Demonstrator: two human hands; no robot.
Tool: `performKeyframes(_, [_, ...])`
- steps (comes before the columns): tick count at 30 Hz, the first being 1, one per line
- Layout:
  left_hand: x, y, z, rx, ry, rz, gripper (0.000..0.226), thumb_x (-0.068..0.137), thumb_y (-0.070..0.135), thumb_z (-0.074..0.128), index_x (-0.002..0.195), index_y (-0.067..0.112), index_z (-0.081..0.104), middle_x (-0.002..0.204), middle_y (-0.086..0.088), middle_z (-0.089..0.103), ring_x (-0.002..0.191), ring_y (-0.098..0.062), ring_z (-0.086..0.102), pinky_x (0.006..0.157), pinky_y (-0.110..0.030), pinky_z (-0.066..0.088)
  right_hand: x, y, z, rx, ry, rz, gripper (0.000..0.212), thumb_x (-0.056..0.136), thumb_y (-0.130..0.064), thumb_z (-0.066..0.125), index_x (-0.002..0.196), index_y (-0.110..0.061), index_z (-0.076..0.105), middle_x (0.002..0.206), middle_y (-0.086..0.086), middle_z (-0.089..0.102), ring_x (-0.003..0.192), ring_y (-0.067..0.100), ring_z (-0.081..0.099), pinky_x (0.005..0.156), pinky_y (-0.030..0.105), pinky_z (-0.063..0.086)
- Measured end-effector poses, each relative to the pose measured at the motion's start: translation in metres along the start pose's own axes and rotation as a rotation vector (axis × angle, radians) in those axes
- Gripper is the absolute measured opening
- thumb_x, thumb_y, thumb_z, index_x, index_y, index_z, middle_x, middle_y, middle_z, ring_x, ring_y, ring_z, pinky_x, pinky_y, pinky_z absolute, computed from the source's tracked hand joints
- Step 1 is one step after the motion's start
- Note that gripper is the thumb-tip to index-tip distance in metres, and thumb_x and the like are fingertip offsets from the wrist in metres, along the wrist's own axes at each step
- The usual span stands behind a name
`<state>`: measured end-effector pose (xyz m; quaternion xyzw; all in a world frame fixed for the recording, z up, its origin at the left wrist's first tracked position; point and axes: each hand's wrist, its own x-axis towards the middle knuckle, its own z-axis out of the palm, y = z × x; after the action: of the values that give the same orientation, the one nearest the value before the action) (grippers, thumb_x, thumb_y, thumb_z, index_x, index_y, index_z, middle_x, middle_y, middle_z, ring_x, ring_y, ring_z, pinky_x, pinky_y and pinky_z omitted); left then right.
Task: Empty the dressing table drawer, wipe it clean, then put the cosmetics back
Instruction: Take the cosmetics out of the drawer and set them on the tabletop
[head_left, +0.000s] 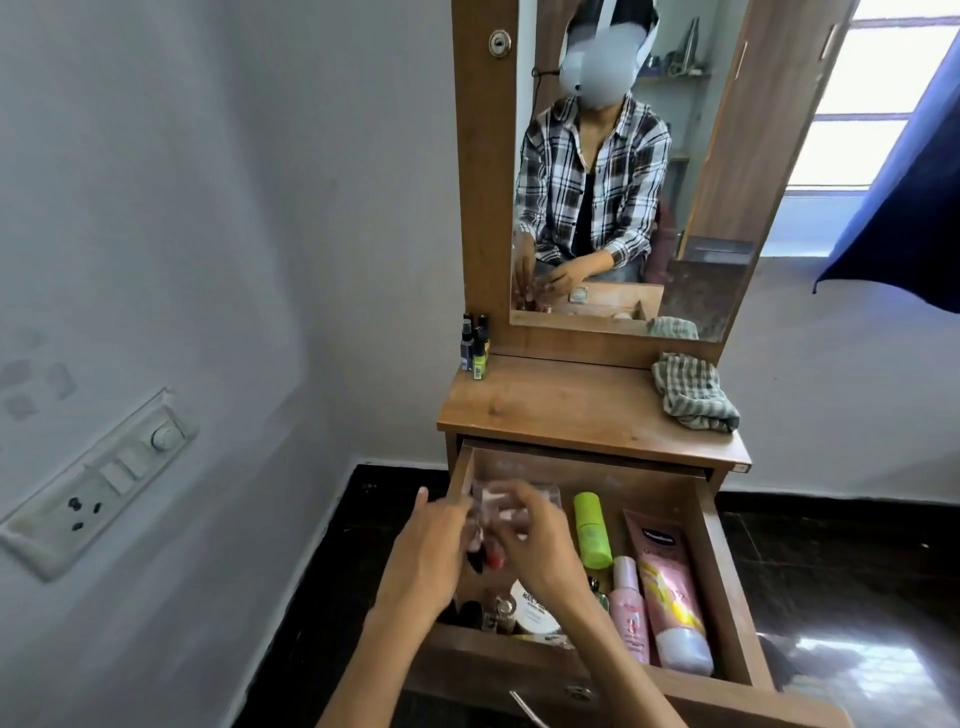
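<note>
Pink tube lengthwise in drawer, cap nearest

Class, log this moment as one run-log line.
stage: emptying | drawer: open, cosmetics inside | left hand and right hand: on clear box | cloth: on tabletop, unused

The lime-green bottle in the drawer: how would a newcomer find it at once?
Start at the open wooden drawer under the dressing table top. Right of the two hands, the lime-green cylindrical bottle lies on its side, left of the pink Vaseline tube. It is the only green item among pink neighbours.
</note>
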<state>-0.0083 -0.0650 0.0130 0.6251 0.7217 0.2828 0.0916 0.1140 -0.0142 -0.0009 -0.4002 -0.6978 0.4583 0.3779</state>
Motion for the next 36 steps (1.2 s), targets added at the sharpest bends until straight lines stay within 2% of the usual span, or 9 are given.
performKeyframes(3, [0.030, 0.003, -0.022, -0.085, 0.125, 0.018, 0.020, 0.092, 0.017, 0.054, 0.109, 0.025, 0.062, 0.103, 0.005, 0.067, 0.093, -0.007, 0.062, 0.083, -0.024, 0.050, 0.033, -0.027, -0.005, 0.116, 0.111, -0.091, 0.035, 0.088, 0.005, 0.057, 0.097, -0.029, 0.058, 0.090, -0.008, 0.066, 0.075, 0.002, 0.066, 0.063, 0.019, 0.055])
performKeyframes(5, [0.056, 0.004, -0.039, -0.148, 0.223, 0.016, 0.021, 0.091, 0.012, 0.055, 0.111, 0.016, 0.063, 0.104, -0.002, 0.068, 0.094, -0.014, 0.063, 0.079, -0.030, 0.051, 0.060, -0.041, -0.008, 0.201, 0.166, -0.153, 0.029, 0.090, 0.004, 0.055, 0.095, -0.024, 0.059, 0.085, -0.002, 0.066, 0.068, 0.012, 0.066, 0.060, 0.028, 0.058])
performKeyframes(7, [0.084, 0.007, -0.054, -0.154, 0.328, 0.016, 0.020, 0.091, 0.012, 0.056, 0.109, 0.010, 0.063, 0.104, -0.005, 0.068, 0.091, -0.013, 0.062, 0.075, -0.023, 0.045, 0.088, -0.049, -0.009, 0.239, 0.214, -0.187, 0.022, 0.092, -0.003, 0.054, 0.096, -0.025, 0.058, 0.084, -0.001, 0.065, 0.066, 0.016, 0.064, 0.060, 0.030, 0.058])
performKeyframes(12, [0.150, 0.003, -0.062, -0.114, 0.387, -0.017, 0.024, 0.092, 0.012, 0.055, 0.114, 0.007, 0.061, 0.112, -0.011, 0.065, 0.100, -0.021, 0.062, 0.079, -0.022, 0.045, 0.148, -0.036, 0.000, 0.123, 0.313, -0.157, 0.014, 0.094, -0.013, 0.055, 0.098, -0.026, 0.058, 0.091, 0.003, 0.064, 0.074, 0.015, 0.065, 0.056, 0.031, 0.058])
performKeyframes(16, [0.183, -0.008, -0.048, -0.064, 0.357, -0.013, 0.024, 0.093, 0.011, 0.053, 0.115, 0.004, 0.060, 0.112, -0.014, 0.065, 0.101, -0.024, 0.062, 0.081, -0.029, 0.047, 0.171, -0.014, 0.007, -0.069, 0.328, -0.185, 0.015, 0.093, -0.013, 0.055, 0.107, -0.018, 0.058, 0.105, 0.002, 0.061, 0.087, 0.010, 0.063, 0.075, 0.033, 0.058])
performKeyframes(21, [0.199, -0.019, -0.026, -0.074, 0.334, 0.006, 0.021, 0.093, 0.011, 0.054, 0.111, 0.004, 0.061, 0.107, -0.012, 0.066, 0.098, -0.024, 0.062, 0.080, -0.029, 0.048, 0.180, -0.002, 0.013, -0.188, 0.306, -0.234, 0.035, 0.088, 0.000, 0.058, 0.116, -0.021, 0.056, 0.110, -0.008, 0.051, 0.098, 0.007, 0.058, 0.083, 0.022, 0.053])
performKeyframes(24, [0.203, -0.023, -0.018, -0.071, 0.348, 0.024, 0.022, 0.093, 0.012, 0.053, 0.113, 0.006, 0.061, 0.109, -0.011, 0.065, 0.098, -0.020, 0.061, 0.078, -0.022, 0.044, 0.178, 0.005, 0.018, -0.193, 0.254, -0.210, 0.050, 0.084, 0.005, 0.058, 0.121, -0.027, 0.050, 0.115, -0.012, 0.045, 0.107, 0.011, 0.055, 0.087, 0.026, 0.053])
performKeyframes(29, [0.204, -0.031, -0.005, -0.133, 0.228, 0.015, 0.035, 0.091, 0.015, 0.057, 0.125, 0.010, 0.053, 0.120, -0.009, 0.061, 0.107, -0.023, 0.060, 0.092, -0.031, 0.049, 0.181, 0.006, 0.020, -0.224, 0.258, -0.188, 0.053, 0.084, 0.004, 0.058, 0.125, -0.028, 0.045, 0.125, -0.004, 0.048, 0.113, 0.007, 0.046, 0.089, 0.023, 0.046])
performKeyframes(36, [0.196, -0.037, 0.013, -0.249, 0.253, -0.028, 0.026, 0.088, 0.014, 0.060, 0.114, 0.010, 0.060, 0.111, -0.007, 0.065, 0.102, -0.020, 0.061, 0.082, -0.022, 0.045, 0.183, 0.006, 0.020, -0.317, 0.225, -0.175, 0.057, 0.088, 0.003, 0.054, 0.137, -0.023, 0.040, 0.130, 0.005, 0.046, 0.116, 0.015, 0.047, 0.089, 0.021, 0.042])
